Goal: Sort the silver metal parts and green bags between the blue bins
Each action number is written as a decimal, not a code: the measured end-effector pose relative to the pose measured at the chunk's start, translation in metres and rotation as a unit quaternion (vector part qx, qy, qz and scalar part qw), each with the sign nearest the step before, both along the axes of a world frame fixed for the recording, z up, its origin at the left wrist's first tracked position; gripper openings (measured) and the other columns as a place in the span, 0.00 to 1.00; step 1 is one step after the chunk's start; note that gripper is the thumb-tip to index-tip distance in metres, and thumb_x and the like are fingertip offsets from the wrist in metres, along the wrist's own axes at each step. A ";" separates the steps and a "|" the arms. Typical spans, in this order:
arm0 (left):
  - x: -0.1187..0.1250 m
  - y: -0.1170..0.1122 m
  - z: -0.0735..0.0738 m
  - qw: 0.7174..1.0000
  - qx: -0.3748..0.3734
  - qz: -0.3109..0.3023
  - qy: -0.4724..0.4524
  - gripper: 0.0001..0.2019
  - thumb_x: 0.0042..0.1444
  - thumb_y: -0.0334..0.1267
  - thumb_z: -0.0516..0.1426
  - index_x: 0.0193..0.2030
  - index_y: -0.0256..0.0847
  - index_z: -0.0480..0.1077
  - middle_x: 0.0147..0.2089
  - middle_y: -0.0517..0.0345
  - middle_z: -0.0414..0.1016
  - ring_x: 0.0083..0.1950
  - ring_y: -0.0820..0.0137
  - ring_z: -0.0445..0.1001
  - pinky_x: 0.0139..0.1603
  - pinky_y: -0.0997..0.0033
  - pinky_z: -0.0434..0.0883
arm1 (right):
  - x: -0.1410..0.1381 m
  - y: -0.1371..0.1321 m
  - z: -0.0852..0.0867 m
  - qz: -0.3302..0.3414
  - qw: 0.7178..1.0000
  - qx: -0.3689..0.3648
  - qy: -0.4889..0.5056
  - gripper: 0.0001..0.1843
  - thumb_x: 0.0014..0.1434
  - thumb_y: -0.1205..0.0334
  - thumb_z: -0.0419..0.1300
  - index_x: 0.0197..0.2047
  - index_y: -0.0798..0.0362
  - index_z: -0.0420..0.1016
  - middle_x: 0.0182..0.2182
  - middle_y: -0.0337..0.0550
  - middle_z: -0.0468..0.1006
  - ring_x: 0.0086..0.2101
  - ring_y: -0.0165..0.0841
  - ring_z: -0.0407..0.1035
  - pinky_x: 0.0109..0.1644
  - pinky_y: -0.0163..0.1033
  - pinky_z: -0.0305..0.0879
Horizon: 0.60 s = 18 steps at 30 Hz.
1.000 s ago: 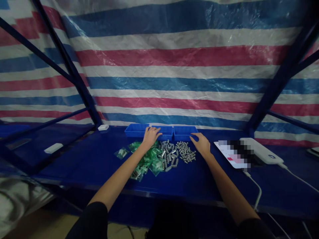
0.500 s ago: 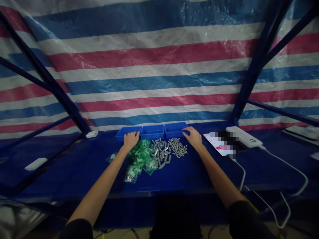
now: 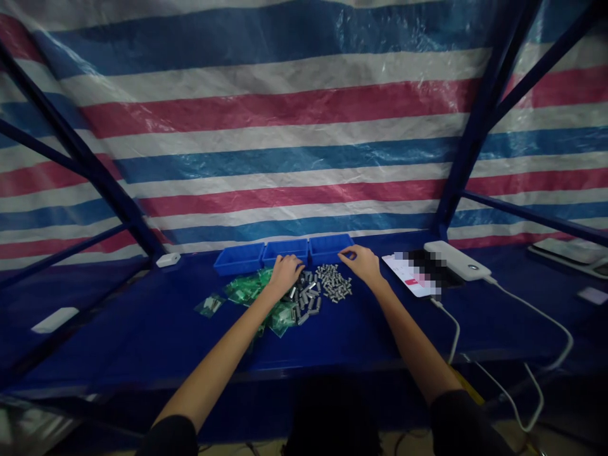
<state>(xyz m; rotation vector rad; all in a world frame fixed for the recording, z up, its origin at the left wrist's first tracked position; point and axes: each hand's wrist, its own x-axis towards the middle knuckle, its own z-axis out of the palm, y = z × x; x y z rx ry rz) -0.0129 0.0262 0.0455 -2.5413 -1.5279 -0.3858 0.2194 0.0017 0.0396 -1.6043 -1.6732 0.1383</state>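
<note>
The large plastic sheet (image 3: 294, 107) is showing red, white and blue stripes; small plastic bags (image 3: 242, 289) are looking green, small metal cylinders (image 3: 304, 299) silver-grey, rectangular plastic trays (image 3: 239, 258) brighter blue than the dark-blue bench (image 3: 351, 335).

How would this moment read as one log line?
left hand: near middle blue tray; right hand: near right blue tray; table: green packets, metal pieces

Red/wht/blue striped tarp (image 3: 294, 139) behind blue tbl (image 3: 351, 335); dk frame posts (image 3: 468, 145) ea. side; dim light.

Trays (image 3: 329, 255) stand behind screws (image 3: 334, 284) (packets (image 3: 243, 289) lie left).
</note>
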 end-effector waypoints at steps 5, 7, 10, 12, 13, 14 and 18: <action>0.010 -0.005 -0.011 0.998 -0.026 -0.021 -0.062 0.15 0.59 0.40 0.50 0.48 0.40 0.70 0.43 0.52 0.77 0.46 0.62 0.73 0.47 0.63 0.60 | 0.003 0.005 -0.006 0.086 0.995 -0.043 -0.033 0.08 0.52 0.54 0.59 0.33 0.44 0.78 0.33 0.35 0.80 0.30 0.29 0.71 0.31 0.32 0.59; 0.012 -0.011 -0.010 0.994 -0.043 -0.031 -0.096 0.17 0.58 0.40 0.51 0.53 0.41 0.67 0.40 0.54 0.78 0.44 0.64 0.74 0.47 0.64 0.62 | 0.003 0.008 -0.010 0.134 0.987 -0.064 -0.053 0.09 0.52 0.54 0.60 0.34 0.44 0.78 0.35 0.34 0.80 0.31 0.29 0.71 0.32 0.32 0.59; 0.007 -0.015 -0.004 0.990 -0.019 -0.036 -0.134 0.14 0.57 0.37 0.51 0.49 0.43 0.69 0.41 0.56 0.78 0.45 0.66 0.73 0.48 0.66 0.62 | 0.003 0.010 -0.015 0.153 0.983 -0.080 -0.068 0.10 0.51 0.53 0.61 0.35 0.45 0.78 0.38 0.35 0.79 0.33 0.30 0.71 0.34 0.33 0.61; -0.001 -0.013 0.000 0.988 0.050 -0.002 -0.147 0.13 0.58 0.37 0.49 0.47 0.44 0.70 0.44 0.54 0.76 0.48 0.64 0.71 0.50 0.63 0.61 | 0.002 0.010 -0.018 0.145 0.983 -0.081 -0.072 0.12 0.51 0.51 0.60 0.37 0.45 0.78 0.40 0.36 0.78 0.35 0.31 0.71 0.36 0.34 0.62; -0.008 -0.011 0.003 0.984 0.087 0.028 -0.152 0.13 0.58 0.37 0.49 0.47 0.44 0.69 0.46 0.53 0.74 0.50 0.62 0.70 0.51 0.61 0.61 | 0.001 0.010 -0.019 0.143 0.984 -0.082 -0.073 0.13 0.51 0.50 0.60 0.38 0.45 0.78 0.40 0.37 0.78 0.36 0.32 0.71 0.37 0.35 0.62; -0.014 -0.010 0.005 0.978 0.119 0.062 -0.157 0.13 0.58 0.37 0.49 0.48 0.44 0.68 0.47 0.51 0.73 0.51 0.60 0.68 0.51 0.59 0.60 | 0.000 0.010 -0.020 0.143 0.983 -0.085 -0.074 0.14 0.51 0.49 0.59 0.39 0.44 0.77 0.41 0.37 0.77 0.36 0.32 0.71 0.38 0.35 0.63; -0.032 -0.010 0.013 0.960 0.135 0.147 -0.197 0.15 0.57 0.38 0.49 0.51 0.42 0.65 0.50 0.48 0.70 0.51 0.57 0.66 0.49 0.56 0.61 | -0.005 0.010 -0.025 0.165 0.977 -0.105 -0.085 0.24 0.47 0.43 0.61 0.46 0.43 0.75 0.45 0.40 0.75 0.38 0.35 0.70 0.40 0.38 0.64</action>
